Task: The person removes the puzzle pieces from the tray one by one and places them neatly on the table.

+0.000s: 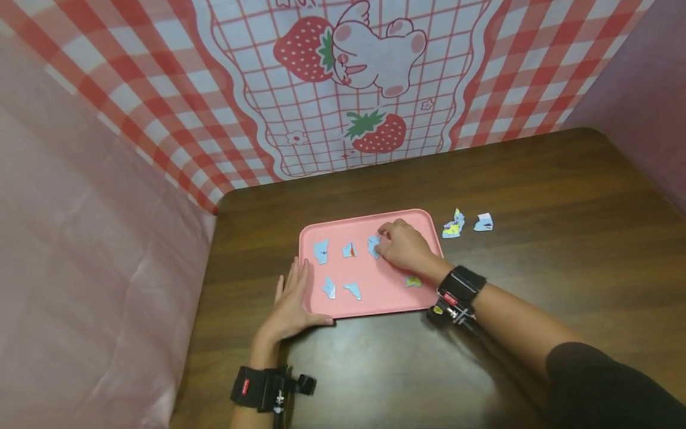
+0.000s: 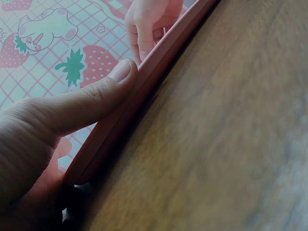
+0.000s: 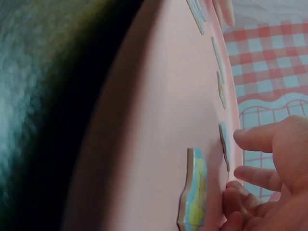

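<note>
Steadies the pink tray (image 1: pixel 386 292) on the worktop (image 1: pixel 536 268) with the left hand (image 1: pixel 289 304), unclenched around its near-left corner, presumably against sliding. Poises the right hand (image 1: pixel 405 245), thumb and forefinger parted rather than pinching, at a blue piece (image 1: pixel 373 246) lying flat inside, spaced from other pieces (image 1: pixel 349 250), likely for easy viewing.
</note>
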Demonstrator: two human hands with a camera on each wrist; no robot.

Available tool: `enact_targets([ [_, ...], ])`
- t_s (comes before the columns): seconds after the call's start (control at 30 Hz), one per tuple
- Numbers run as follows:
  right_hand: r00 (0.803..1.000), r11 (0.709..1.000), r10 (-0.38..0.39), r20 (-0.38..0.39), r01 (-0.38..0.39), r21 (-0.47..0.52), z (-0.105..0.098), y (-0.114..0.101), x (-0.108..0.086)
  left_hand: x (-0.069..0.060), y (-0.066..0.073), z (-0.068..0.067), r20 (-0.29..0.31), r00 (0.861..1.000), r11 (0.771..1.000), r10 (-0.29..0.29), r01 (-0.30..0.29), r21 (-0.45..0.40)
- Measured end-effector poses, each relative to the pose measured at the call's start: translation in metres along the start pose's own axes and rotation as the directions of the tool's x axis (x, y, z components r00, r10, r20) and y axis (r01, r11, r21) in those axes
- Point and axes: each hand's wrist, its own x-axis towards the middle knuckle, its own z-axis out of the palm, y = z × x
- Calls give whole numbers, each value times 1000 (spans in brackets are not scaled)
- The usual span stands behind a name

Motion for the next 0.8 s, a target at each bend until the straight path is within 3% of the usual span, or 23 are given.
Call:
enact_targets([
  [0.33,999,998,17,37,-14,-60,4,-5,1,2,-2,0,5,1000,1000,8,-8,13],
  [0.53,998,999,26,55,-24,-38,4,-7,2,1,-2,0,9,1000,1000,14,-14,20],
  [0.8,999,999,-32,12,31,39,8,-7,2,2,-5,2,4,1000,1000,13,-13,19],
])
